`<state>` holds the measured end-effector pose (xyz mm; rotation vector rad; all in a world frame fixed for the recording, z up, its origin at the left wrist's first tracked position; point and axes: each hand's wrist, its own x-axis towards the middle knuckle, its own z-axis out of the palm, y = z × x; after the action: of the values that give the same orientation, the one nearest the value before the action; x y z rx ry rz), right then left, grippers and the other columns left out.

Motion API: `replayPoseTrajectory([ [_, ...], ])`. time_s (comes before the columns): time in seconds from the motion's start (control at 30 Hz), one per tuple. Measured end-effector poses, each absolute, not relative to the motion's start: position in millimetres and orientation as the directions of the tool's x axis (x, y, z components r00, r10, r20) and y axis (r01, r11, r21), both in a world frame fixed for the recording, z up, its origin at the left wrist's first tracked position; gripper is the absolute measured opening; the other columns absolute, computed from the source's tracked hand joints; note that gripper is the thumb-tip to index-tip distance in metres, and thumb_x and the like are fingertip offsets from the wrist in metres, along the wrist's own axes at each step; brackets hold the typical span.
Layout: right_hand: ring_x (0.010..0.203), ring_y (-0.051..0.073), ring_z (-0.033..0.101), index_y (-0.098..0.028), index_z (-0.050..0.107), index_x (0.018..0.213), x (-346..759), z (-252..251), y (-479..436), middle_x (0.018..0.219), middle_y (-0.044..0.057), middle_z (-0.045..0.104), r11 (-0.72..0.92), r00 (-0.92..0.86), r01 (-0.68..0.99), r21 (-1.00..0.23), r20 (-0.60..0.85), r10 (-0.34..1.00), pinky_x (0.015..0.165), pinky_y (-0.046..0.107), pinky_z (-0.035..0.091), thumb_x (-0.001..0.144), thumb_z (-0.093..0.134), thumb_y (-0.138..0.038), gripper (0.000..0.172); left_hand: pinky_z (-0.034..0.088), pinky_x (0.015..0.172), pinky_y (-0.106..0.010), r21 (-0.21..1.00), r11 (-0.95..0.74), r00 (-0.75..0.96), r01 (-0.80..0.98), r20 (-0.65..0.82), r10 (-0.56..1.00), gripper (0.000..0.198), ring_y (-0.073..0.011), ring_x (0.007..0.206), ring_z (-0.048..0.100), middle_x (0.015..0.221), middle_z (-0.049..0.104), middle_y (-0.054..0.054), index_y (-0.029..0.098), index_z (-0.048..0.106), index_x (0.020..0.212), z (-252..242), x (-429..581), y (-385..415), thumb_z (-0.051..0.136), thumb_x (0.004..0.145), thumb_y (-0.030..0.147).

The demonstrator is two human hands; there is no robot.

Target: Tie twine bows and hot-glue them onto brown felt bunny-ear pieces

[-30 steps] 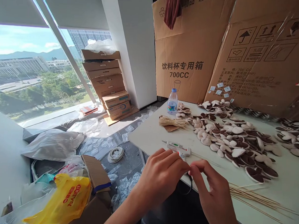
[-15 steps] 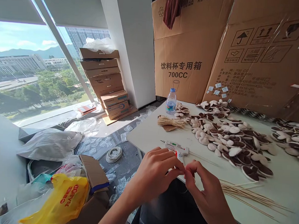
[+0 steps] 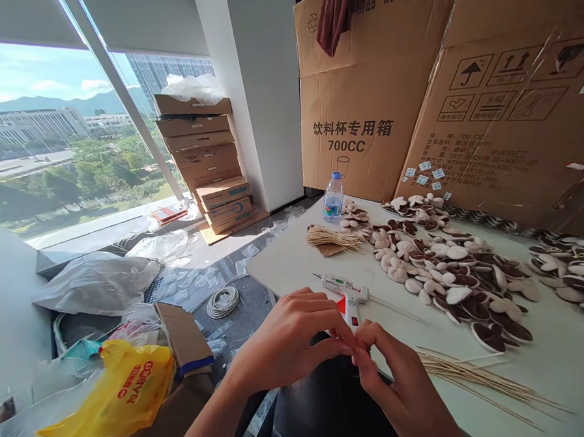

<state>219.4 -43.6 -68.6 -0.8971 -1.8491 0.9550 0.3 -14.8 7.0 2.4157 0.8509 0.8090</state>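
My left hand (image 3: 299, 346) and my right hand (image 3: 387, 364) meet fingertip to fingertip over my lap, at the table's near edge. Both are pinched closed; whatever lies between the fingertips is too small or hidden to name. Just beyond them a white glue gun (image 3: 344, 292) lies on the table, its red trigger showing and a clear glue stick trailing from its back. Thin wooden sticks (image 3: 484, 378) are spread to the right of my right hand. Farther back are a pile of brown and cream plush pieces (image 3: 446, 266) and a bundle of sticks (image 3: 334, 238).
A water bottle (image 3: 333, 198) stands at the back of the white table (image 3: 284, 264). Behind it rise large cardboard boxes (image 3: 361, 105). On the floor to the left are a coiled cable (image 3: 222, 302), plastic scraps, and a yellow bag (image 3: 126, 386) by an open carton.
Both hands have shifted slightly down and left, fingertips still together. More of the glue gun's handle shows now. The things on the table lie as before.
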Motion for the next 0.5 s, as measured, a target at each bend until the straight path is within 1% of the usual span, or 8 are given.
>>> replayPoseTrajectory([
  [0.3,0.073,0.015,0.052,-0.028,0.049,0.094,220.9,-68.9,-42.3,0.084,-0.006,0.053,0.443,-0.39,0.212,-0.871,0.34,0.856,0.068,0.025,0.043,0.116,0.049,-0.033,0.023,0.042,0.088,-0.032,0.57,-0.716,0.638,0.402,0.386,0.666,0.016,-0.0159,0.084,0.068,0.087,0.078,0.002,0.02,0.076,0.095,9.3,1.8,-12.4,0.075,0.108,0.03],
  [0.43,0.072,0.015,0.051,-0.027,0.051,0.093,221.7,-66.6,-41.8,0.082,-0.006,0.053,0.457,-0.375,0.218,-0.862,0.359,0.855,0.067,0.025,0.043,0.115,0.051,-0.031,0.022,0.042,0.09,-0.033,0.565,-0.72,0.653,0.403,0.374,0.659,0.016,-0.0164,0.085,0.068,0.09,0.079,0.001,0.021,0.074,0.096,8.2,2.0,-11.7,0.073,0.109,0.03],
  [0.5,0.072,0.015,0.052,-0.027,0.051,0.092,222.1,-64.4,-41.5,0.082,-0.005,0.054,0.462,-0.366,0.225,-0.858,0.365,0.856,0.067,0.025,0.044,0.114,0.052,-0.029,0.022,0.042,0.093,-0.034,0.562,-0.722,0.656,0.402,0.374,0.656,0.016,-0.0167,0.085,0.068,0.091,0.079,0.001,0.021,0.073,0.096,7.7,2.5,-11.2,0.072,0.11,0.029],
])
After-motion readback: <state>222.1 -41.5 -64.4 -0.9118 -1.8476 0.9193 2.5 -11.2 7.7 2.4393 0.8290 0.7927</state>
